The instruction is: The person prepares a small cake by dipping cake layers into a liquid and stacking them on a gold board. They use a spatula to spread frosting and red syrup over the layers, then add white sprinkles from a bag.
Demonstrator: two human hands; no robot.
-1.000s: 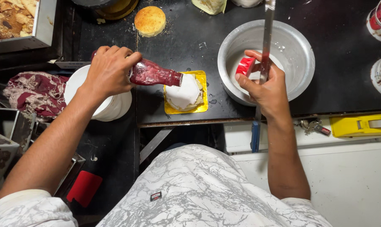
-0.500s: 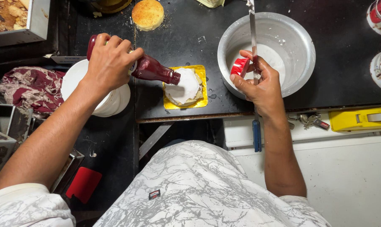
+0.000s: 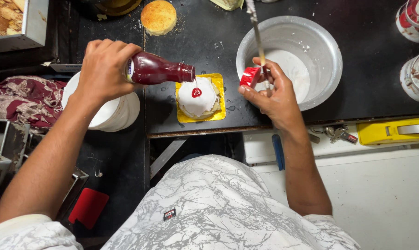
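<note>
My left hand (image 3: 103, 69) grips a dark red sauce bottle (image 3: 159, 69), tipped sideways with its mouth over a small cake (image 3: 198, 98). The cake is topped with white cream, carries a red blob of sauce, and sits on a yellow square board (image 3: 218, 110). My right hand (image 3: 272, 95) holds the bottle's red cap (image 3: 250, 76) together with a long metal spatula (image 3: 256, 28) that points away from me over the steel bowl (image 3: 311, 34) of white cream.
A bare round sponge (image 3: 158, 17) lies at the back of the black counter (image 3: 371, 83). A white tub (image 3: 114, 113) is under my left wrist, a patterned cloth (image 3: 27, 99) at left, tins (image 3: 415, 69) at right, a yellow tape dispenser (image 3: 394, 132) and keys (image 3: 341, 134) nearby.
The bottle has tipped further and moved over the cake, and a red blob of sauce now lies on the cream. My right hand has shifted slightly left with cap and spatula.
</note>
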